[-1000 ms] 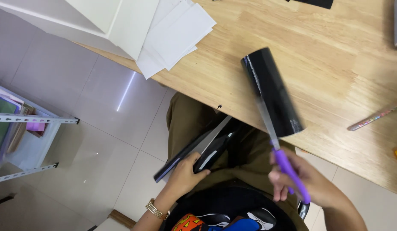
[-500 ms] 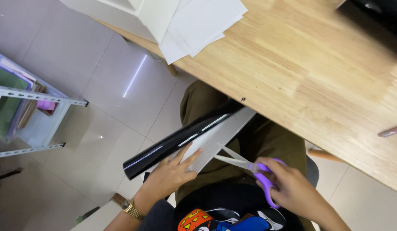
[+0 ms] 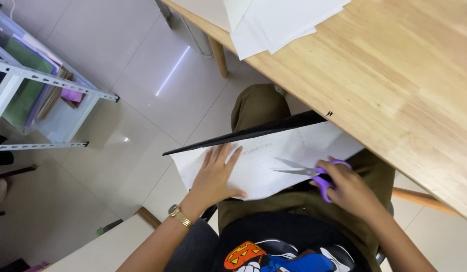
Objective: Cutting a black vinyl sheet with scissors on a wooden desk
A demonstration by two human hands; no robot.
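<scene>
1. Left hand [image 3: 216, 174] lies flat, fingers spread, palm down on the white sheet [image 3: 263, 161]; it presses the sheet on the lap and grips nothing.
2. Right hand [image 3: 346, 189] is closed through the purple handles of the scissors [image 3: 306, 172]; the blades are parted and point left over the sheet's middle.
3. The sheet spreads across the person's lap, just below the table [image 3: 394, 85] edge; its right end reaches under that edge.
4. A black strip [image 3: 248, 132] runs along the sheet's top edge, from the table edge out to a thin tip at the left; probably the dark face of the same sheet curled up, hard to tell.
5. A stack of white papers [image 3: 279, 20] sits on the table, overhanging its near edge, well apart from both hands.
6. A metal shelf rack [image 3: 37, 95] stands at far left, with bare tiled floor [image 3: 143, 75] between it and the lap.
7. The table edge is close above the scissors, so room is tight on the right; the left side is open.
</scene>
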